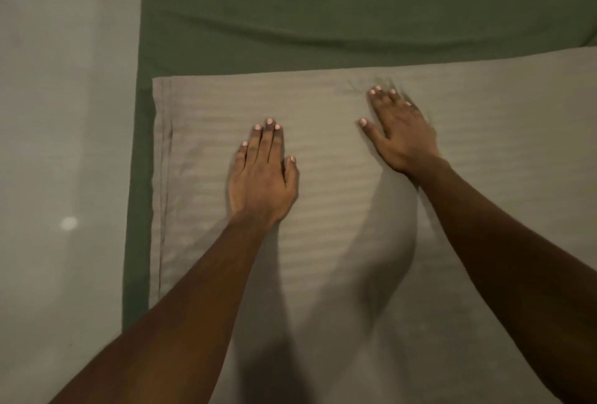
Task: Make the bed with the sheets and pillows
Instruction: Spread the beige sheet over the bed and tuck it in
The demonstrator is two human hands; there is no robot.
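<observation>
Currently a striped beige pillow point(332, 196) is being pressed flat under both palms, and it is being taken for a pillow rather than a folded sheet mainly because of the stitched hem point(165, 177) running down its left end. It is lying on the green fitted sheet point(323, 9), filling the middle and lower right of the frame, with its long axis running left to right and its right end cut off by the frame edge. The left hand point(263, 177) is being laid palm down near the centre, fingers straight and close together, thumb a little apart, nothing gripped. The right hand point(402, 135) is being laid flat further up and to the right, fingers slightly spread and blurred at the tips, thumb out, also gripping nothing.

The upper edge of the pillow is lying just beyond the right fingertips, while the hemmed end is lying well to the left of the left hand, the nearer of the two to it. Fine woven stripes are showing across the cloth, with faint creasing near the right fingertips. A pale grey surface point(64, 112) is filling the left of the frame.
</observation>
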